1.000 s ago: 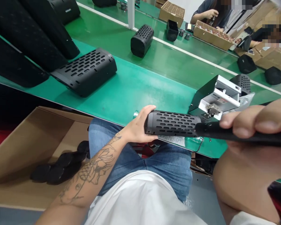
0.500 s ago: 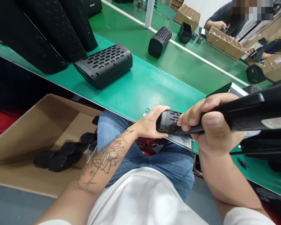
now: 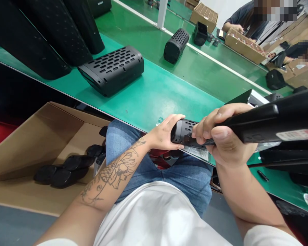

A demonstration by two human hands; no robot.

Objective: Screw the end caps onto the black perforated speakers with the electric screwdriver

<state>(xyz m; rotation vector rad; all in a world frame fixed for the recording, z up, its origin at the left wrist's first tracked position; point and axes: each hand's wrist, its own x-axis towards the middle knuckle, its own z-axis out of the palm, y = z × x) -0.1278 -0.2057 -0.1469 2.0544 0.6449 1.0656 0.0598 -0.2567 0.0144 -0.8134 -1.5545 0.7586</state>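
My left hand [image 3: 166,133] is closed around the near end of a black speaker housing [image 3: 186,131] with slotted holes, at the front edge of the green bench. In my right hand [image 3: 228,131] is a long black electric screwdriver [image 3: 269,119], with a raised lever along its body and a white label. Its tip points at the housing, hidden behind my fingers. Those fingertips touch or nearly touch the housing. A second slotted speaker housing [image 3: 115,68] lies on the bench to the left.
Tall black cases [image 3: 38,37] stand at the left of the bench [image 3: 164,92]. A cardboard box [image 3: 23,147] with several black parts sits on the lower left. Another housing [image 3: 176,46] stands farther back. Across the bench a person [image 3: 240,20] works beside a carton [image 3: 243,44].
The screwdriver and my right hand have shifted slightly left, toward the housing. My left hand keeps its hold, and the view has moved a little.
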